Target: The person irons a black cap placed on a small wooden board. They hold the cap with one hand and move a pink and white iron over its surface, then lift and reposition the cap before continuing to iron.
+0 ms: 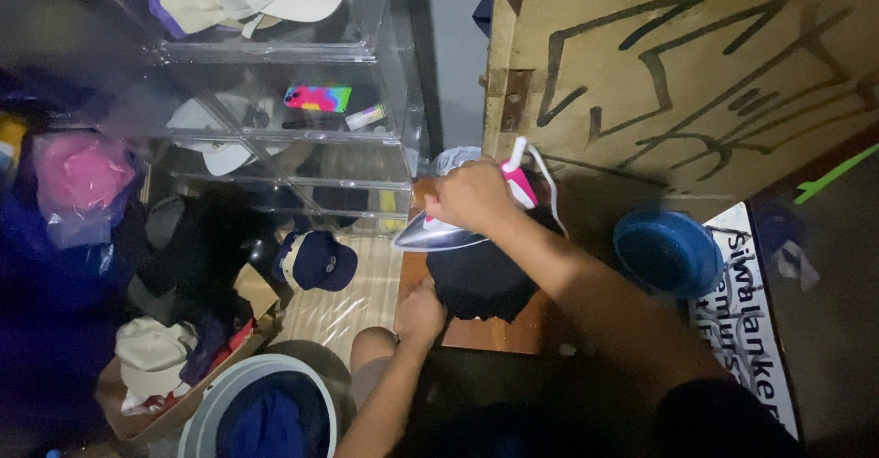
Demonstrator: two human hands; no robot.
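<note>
Where iron (438, 232) presses, wooden table (485, 334), cluttered floor (348, 302).

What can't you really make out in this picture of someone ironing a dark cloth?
- Head view: the iron handle is mostly hidden under the right hand; only its pink end shows.
- The left hand fingertips are hidden where they meet the dark cloth.
- The white bucket is cut off by the bottom edge.
- The items inside the clear drawers are blurred by glare.
- The blue bowl lies in shadow; any contents cannot be told.

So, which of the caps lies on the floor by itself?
The navy cap with a pale front, lying on the striped mat; the others sit in the clear drawers.
</note>
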